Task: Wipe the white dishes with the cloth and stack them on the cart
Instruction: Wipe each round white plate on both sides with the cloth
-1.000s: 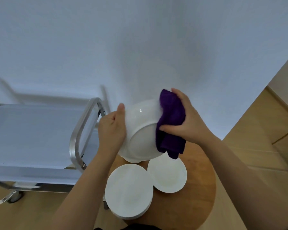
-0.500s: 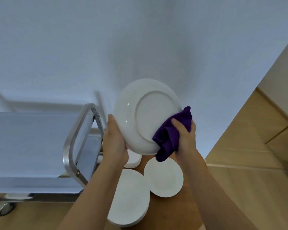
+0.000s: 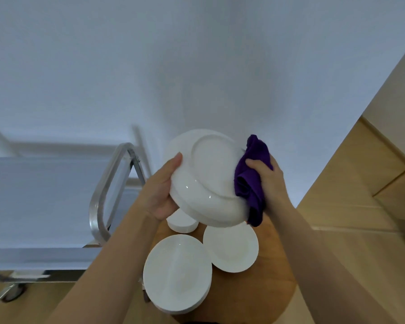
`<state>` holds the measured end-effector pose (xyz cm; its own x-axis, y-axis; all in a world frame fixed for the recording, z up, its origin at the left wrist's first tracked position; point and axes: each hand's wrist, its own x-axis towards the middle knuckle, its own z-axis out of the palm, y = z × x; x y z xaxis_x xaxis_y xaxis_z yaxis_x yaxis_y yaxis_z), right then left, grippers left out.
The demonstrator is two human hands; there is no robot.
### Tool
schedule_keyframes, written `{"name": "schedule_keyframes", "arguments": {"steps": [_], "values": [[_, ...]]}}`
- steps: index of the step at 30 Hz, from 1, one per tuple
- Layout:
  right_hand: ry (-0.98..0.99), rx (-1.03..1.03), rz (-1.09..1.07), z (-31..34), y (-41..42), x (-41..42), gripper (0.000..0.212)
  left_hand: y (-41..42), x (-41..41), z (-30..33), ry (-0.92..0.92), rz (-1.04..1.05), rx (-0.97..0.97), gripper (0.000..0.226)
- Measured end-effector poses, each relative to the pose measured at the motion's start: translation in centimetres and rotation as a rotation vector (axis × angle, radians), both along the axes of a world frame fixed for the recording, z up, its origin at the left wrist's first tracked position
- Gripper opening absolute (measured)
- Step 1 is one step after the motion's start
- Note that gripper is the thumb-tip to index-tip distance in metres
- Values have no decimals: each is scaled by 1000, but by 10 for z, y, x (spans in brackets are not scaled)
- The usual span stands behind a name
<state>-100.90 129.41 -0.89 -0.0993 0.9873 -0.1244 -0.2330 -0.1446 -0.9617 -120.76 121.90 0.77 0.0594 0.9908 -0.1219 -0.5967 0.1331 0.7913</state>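
Observation:
A large white dish (image 3: 208,178) is held in the air with its underside facing me. My left hand (image 3: 160,190) grips its left rim, thumb on the back. My right hand (image 3: 270,181) clutches a bunched purple cloth (image 3: 250,181) against the dish's right edge. Below, on a round wooden table (image 3: 267,291), lie a stack of white plates (image 3: 177,273), a single white plate (image 3: 230,247) and a smaller white dish (image 3: 181,222), partly hidden by the held one. The steel cart (image 3: 45,202) stands to the left, its top shelf bare.
The cart's metal handle (image 3: 108,190) rises close to my left forearm. A white wall fills the background. Wooden floor (image 3: 360,195) stretches to the right, and a cart wheel (image 3: 12,293) shows at the lower left.
The dish has tilted flatter and dropped slightly. My right hand moved the cloth from the dish's lower right up along its right edge. My left thumb now lies over the back.

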Motion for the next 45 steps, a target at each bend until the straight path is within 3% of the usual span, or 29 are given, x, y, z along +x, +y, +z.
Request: {"name": "schedule_keyframes", "arguments": {"steps": [4, 6, 9, 12, 16, 19, 23, 28, 31, 36, 39, 42, 44, 45], "values": [[-91, 19, -96, -24, -34, -26, 39, 1, 26, -1, 10, 184, -36, 50], [-19, 23, -171, -24, -45, -37, 32, 1, 35, -3, 45, 265, -45, 58], [-4, 54, -194, -21, -59, -54, 30, 0, 43, -12, 173, 326, -84, 41], [-132, 194, -144, -18, -77, -68, 35, -3, 48, -18, 341, 304, -173, 36], [-154, 84, -83, -19, -71, -38, 27, -12, 30, -17, 500, 329, -78, 29], [18, 20, -187, -9, -48, -23, 33, -19, 18, -12, 432, 244, -18, 33], [-102, 90, -52, 7, -30, -49, 46, -24, 31, -15, 628, 101, 22, 28], [-163, 193, 172, 8, -48, -63, 47, -24, 31, -21, 510, 238, -50, 30], [-202, 266, 289, 3, -62, -57, 48, -22, 26, -19, 438, 354, -125, 43], [-341, 359, 337, -25, -88, -31, 50, -25, 3, -15, 403, 376, -103, 20], [-598, 450, 291, -39, -81, -21, 50, -34, -3, -17, 426, 332, -88, 12], [-721, 351, 221, -41, -64, -15, 42, -45, -5, -16, 469, 262, -52, 17], [-605, 145, 139, -36, -50, -14, 31, -51, -6, -18, 553, 203, -22, 25], [-466, -16, 109, -32, -42, -14, 25, -52, -5, -21, 695, 158, -19, 27]]}}
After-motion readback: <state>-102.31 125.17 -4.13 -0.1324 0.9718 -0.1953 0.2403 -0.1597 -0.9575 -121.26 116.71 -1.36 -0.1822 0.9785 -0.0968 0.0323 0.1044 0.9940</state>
